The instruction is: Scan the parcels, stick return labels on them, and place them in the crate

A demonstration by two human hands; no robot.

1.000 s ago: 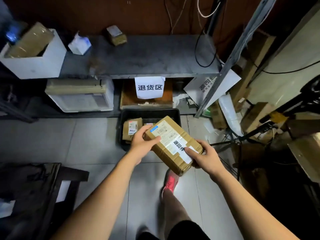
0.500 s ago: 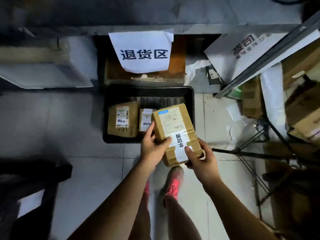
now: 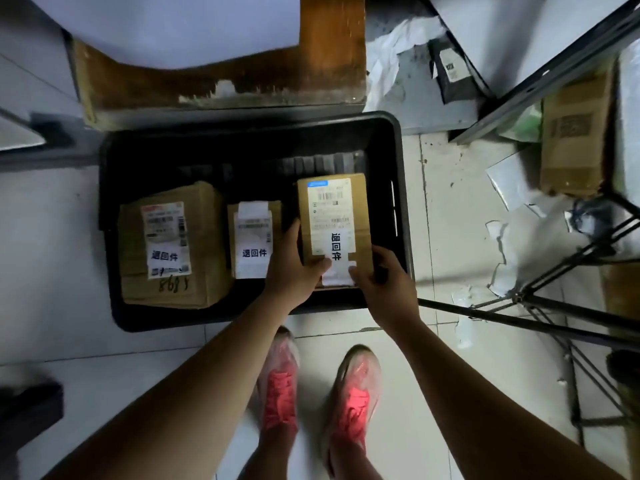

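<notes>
At the left of the black crate (image 3: pixel 194 318) a large parcel (image 3: pixel 173 244) lies flat, a smaller parcel (image 3: pixel 254 237) just beside it in the crate's middle, both printed side up, easy to read. The left hand (image 3: pixel 294 271) wraps the third parcel (image 3: pixel 334 209) at its near left corner, grip closed, fingers down its side. That parcel sits over the crate's right part, its far end reaching well past both grips, probably held by the near end so fingers clear the crate wall. The right hand (image 3: pixel 381 282) clamps the near right corner, thumb at the edge of the return label (image 3: pixel 337 252); whether the parcel touches the crate floor I cannot tell
</notes>
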